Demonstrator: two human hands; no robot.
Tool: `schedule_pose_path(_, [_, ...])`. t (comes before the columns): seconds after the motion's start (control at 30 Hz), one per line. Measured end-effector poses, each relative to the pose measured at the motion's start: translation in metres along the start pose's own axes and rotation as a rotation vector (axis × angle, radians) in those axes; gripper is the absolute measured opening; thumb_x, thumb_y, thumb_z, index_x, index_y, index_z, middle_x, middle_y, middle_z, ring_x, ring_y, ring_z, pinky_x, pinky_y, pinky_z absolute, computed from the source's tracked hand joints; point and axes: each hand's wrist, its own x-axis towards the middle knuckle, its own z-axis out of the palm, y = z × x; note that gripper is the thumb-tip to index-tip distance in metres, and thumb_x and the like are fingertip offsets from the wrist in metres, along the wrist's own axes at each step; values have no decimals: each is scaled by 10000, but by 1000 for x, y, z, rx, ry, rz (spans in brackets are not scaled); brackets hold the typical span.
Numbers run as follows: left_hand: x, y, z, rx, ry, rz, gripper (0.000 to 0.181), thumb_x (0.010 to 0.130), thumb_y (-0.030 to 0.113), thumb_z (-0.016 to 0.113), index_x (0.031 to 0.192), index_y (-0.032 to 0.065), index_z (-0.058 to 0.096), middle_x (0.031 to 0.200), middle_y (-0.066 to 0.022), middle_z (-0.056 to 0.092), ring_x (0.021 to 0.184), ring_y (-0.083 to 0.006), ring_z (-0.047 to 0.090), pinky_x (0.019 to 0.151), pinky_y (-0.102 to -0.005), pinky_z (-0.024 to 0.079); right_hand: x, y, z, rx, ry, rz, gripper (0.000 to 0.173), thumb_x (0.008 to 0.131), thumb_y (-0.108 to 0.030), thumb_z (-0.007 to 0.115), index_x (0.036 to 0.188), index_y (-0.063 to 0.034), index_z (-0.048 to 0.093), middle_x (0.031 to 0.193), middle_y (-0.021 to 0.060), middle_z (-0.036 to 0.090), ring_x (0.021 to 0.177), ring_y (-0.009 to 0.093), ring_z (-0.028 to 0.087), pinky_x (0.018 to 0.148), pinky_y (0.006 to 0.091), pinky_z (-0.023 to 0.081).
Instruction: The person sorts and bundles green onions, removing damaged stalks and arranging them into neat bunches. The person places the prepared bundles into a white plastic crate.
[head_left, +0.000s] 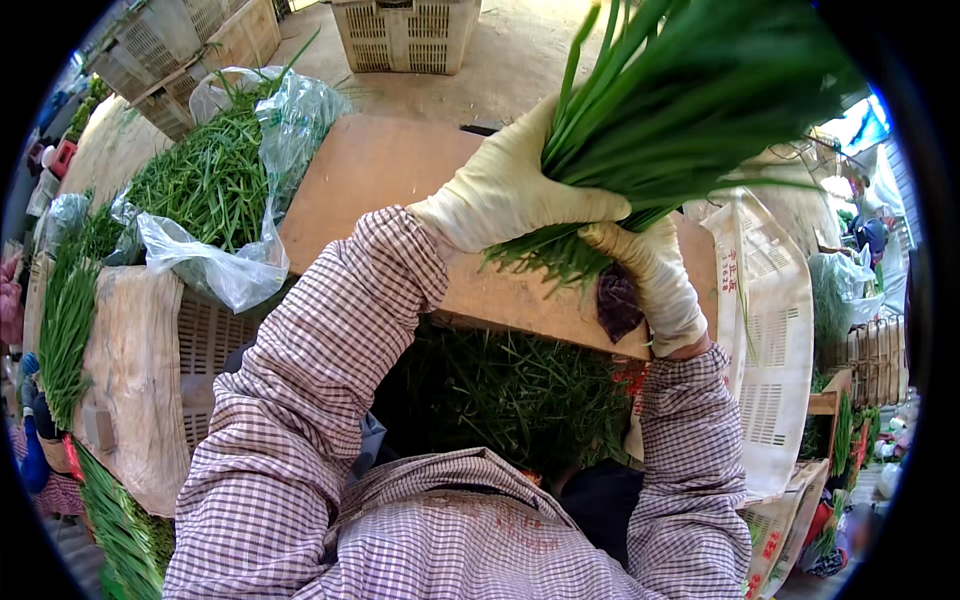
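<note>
My left hand (517, 180), in a pale rubber glove, grips a thick bunch of long green leaves (660, 112), likely garlic chives, above a brown wooden board (360, 180). The bunch's leafy end spreads up and to the right, blurred, while its cut end points down to the left. Gloved as well, my right hand (649, 270) is at the underside of the bunch near that end; its fingertips are partly hidden, so its hold cannot be told. A dark purple cloth (619, 303) lies against the right palm, over the board.
A plastic bag (217, 255) full of loose green leaves stands at the left, near bundles of chives (66, 322). A plastic crate (405, 34) is beyond the board. Loose greens (510, 397) lie below its near edge. White crates (776, 352) flank the right side. People are at the far edges.
</note>
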Motion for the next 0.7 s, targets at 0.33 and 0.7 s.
schedule_pose_path(0.33, [0,-26,-10,-108,-56,-304,763,651,51,808,1320,106,444,1181,-44,592,1093,-140,542,979,-285,445,16,28,-1,-68,-50,134,385,787,-84,713,1143,-37,573,1098,32,598,955,130,556,852,282,472])
schedule_pose_path(0.7, [19,-21,-18,-280,296,-415,524,776,254,739,1197,33,519,1051,-119,635,870,-179,633,789,-310,545,41,32,9,100,48,164,416,827,-244,692,1138,-5,555,1003,59,639,850,135,609,774,260,505])
